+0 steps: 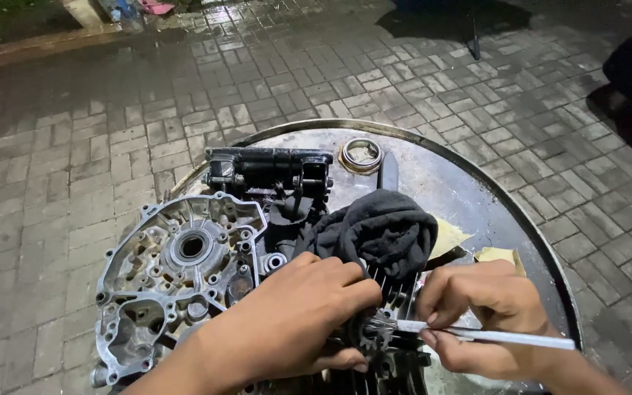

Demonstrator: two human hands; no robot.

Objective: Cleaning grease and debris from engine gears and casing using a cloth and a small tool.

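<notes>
- A round metal drum top [469, 183] is being used as the worktop, standing on wet brick paving [74, 146].
- No packages, labels or signs are being shown; two scraps of yellowish paper [497, 255] are lying near the right edge of the drum top.
- One silver engine case [177, 271] is lying at the left edge, its hollow side turned up; what is sitting in its cavities cannot be told.
- One black finned engine part [393, 292] is being held at the near edge, between the two hands.
- The left hand [294, 322] is being pressed down on the finned part, fingers curled over it, touching one dark cloth [382, 234] draped over its far side.
- The right hand [484, 314] is being closed around one white-handled brush [477, 335], whose bristles are touching the fins.
- One black metal block [268, 172] is lying toward the far edge, behind the engine case.
- One metal ring [360, 154] is lying at the far edge, just beside the block; nothing is being seen inside it.
</notes>
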